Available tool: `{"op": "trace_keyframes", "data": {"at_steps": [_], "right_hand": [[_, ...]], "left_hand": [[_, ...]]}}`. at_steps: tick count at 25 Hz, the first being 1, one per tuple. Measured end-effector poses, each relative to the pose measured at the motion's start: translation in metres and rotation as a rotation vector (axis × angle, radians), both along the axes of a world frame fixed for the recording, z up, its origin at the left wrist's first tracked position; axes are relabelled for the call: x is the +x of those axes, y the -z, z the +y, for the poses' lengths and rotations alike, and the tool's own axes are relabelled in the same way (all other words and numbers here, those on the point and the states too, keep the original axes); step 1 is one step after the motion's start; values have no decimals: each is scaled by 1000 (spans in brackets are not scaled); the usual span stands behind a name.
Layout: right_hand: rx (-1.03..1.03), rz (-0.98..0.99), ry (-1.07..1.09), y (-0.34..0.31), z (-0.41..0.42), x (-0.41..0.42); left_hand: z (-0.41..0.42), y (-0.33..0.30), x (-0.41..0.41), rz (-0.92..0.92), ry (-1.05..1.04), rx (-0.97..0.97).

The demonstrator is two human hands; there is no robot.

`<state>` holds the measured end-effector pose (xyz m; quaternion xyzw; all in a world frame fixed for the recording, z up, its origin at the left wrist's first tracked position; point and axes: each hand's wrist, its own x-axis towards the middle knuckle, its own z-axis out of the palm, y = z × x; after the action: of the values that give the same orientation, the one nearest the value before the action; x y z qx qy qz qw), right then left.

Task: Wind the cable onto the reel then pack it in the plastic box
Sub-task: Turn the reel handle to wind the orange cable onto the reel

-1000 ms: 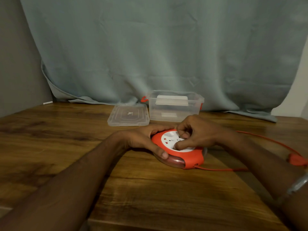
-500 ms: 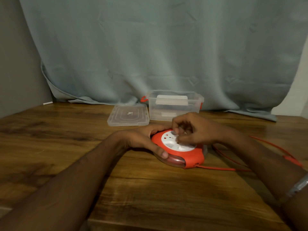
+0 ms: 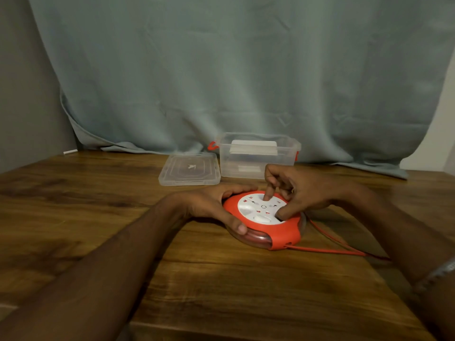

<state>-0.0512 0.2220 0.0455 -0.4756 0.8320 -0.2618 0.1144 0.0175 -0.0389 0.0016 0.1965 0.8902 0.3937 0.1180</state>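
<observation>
Head view: we are mid-winding; left hand (image 3: 211, 205) grips the round orange-and-white cable reel (image 3: 264, 221), right hand (image 3: 299, 190) fingers turn its white hub. Next, draw in the orange cable (image 3: 332, 251) trailing toward 4 o'clock.

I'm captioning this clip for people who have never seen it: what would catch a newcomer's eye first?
The bright orange cable reel with its white socket face, mid-table, stands out first: the left hand grips its rim while the right hand presses fingers onto the white disc. An orange cable trails off to the right, and behind sit an open clear plastic box and its lid, flat beside it.
</observation>
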Motion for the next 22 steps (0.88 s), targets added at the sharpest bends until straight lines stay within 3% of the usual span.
{"op": "trace_keyframes", "data": {"at_steps": [6, 16, 22], "right_hand": [[33, 165, 96, 3, -8, 12], [66, 366, 81, 10, -28, 21], [-12, 263, 13, -7, -15, 25]], "left_hand": [[0, 1, -2, 12, 0, 5], [3, 0, -2, 48, 35, 68], [3, 1, -2, 36, 43, 79]]}}
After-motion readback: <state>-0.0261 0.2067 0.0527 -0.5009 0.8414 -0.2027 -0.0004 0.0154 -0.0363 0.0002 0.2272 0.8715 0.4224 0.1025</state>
